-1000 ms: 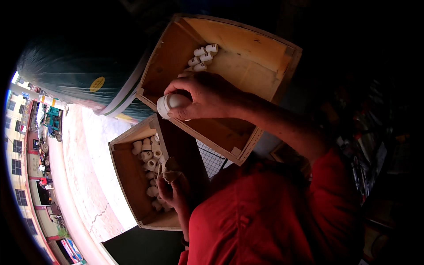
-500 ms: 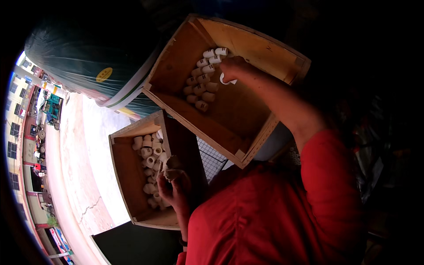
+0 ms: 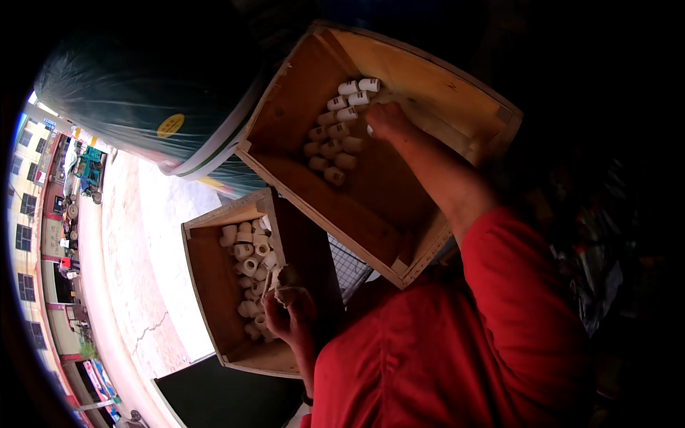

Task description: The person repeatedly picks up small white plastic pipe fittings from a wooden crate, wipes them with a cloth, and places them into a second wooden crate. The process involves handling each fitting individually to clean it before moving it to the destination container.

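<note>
Inside the larger wooden box (image 3: 325, 207), white pipe fittings (image 3: 338, 130) stand in close, slanting rows on the floor of the box. My right hand (image 3: 386, 121) is closed at the right end of these rows, with a sliver of a white fitting showing under its fingers. Lower left, my left hand (image 3: 291, 317) pinches a crumpled beige cloth (image 3: 289, 292) beside the smaller wooden box (image 3: 207, 285). Loose white pipe fittings (image 3: 246, 267) lie heaped in that smaller box, several with their round openings showing.
A large dark green wrapped bundle (image 3: 143, 107) with a yellow label stands at the upper left. A wire grid (image 3: 348, 262) shows between the boxes. A dark panel (image 3: 221, 392) lies below the smaller box. Street and buildings appear at far left.
My right hand has turned over the fitting, which now shows much less below the fingers. My left hand keeps the cloth by the smaller box. The whole view has shifted slightly.
</note>
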